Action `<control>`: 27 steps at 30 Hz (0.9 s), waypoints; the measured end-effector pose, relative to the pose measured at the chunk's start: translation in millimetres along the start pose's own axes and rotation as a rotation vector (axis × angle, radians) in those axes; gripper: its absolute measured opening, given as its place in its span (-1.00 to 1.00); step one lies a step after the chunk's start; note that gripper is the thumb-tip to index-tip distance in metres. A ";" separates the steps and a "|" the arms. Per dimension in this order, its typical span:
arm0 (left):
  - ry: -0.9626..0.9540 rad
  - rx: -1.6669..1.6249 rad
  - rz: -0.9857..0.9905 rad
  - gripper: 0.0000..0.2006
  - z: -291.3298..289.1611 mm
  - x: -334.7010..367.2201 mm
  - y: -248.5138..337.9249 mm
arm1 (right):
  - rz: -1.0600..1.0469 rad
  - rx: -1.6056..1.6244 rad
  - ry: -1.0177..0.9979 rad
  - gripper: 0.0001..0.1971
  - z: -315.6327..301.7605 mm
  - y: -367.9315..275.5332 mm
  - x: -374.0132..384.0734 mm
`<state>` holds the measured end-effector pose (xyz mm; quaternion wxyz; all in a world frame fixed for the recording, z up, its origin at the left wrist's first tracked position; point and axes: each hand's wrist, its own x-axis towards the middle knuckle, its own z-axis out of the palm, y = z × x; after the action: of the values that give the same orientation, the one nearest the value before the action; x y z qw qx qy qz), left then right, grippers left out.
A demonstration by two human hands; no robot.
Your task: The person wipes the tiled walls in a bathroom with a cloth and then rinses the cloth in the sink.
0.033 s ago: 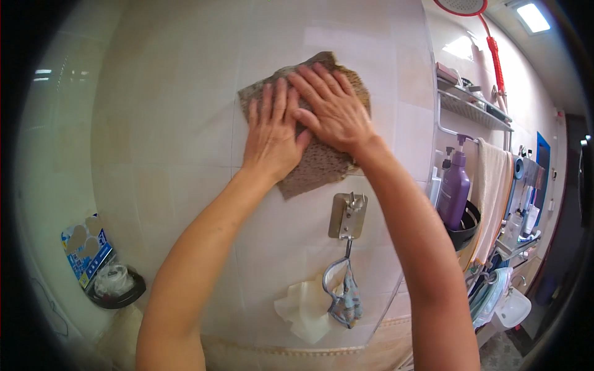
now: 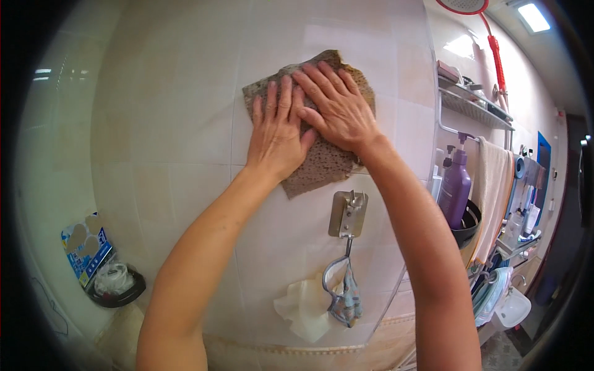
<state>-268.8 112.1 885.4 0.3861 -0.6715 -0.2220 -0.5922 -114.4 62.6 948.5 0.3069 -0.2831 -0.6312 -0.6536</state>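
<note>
A mottled brown-grey cloth [image 2: 325,162] lies flat against the tiled wall [image 2: 179,111], its lower corner hanging free of my palms. My left hand [image 2: 276,133] presses on the left part of it with fingers stretched upward. On the upper right part my right hand [image 2: 334,105] lies flat, fingers spread and slanting up to the left. The right thumb reaches across close to the left fingers. Just below the cloth, a metal hook plate [image 2: 348,214] is fixed to the wall. From it hangs a small patterned fabric item with a blue-grey edge [image 2: 346,300].
A pale sheet [image 2: 303,311] is behind the hanging item. At lower left a black corner holder [image 2: 117,298] carries a plastic-wrapped thing beside a blue card [image 2: 86,247]. On the right are a purple pump bottle [image 2: 456,188], a towel [image 2: 492,179], a wire shelf [image 2: 473,102] and a sink [image 2: 513,308].
Both hands and the cloth have shifted very slightly to the right along the wall. The hands keep their flat pose on it.
</note>
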 end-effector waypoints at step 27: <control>-0.152 -0.053 -0.425 -0.14 -57.4 -217.9 -46.1 | -0.440 0.318 -0.372 -0.26 46.3 -206.0 -0.4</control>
<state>-383.1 129.8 686.5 0.2172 -0.6623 -0.3712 -0.6135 -271.2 111.9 816.1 0.0781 -0.2028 -0.8165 -0.5349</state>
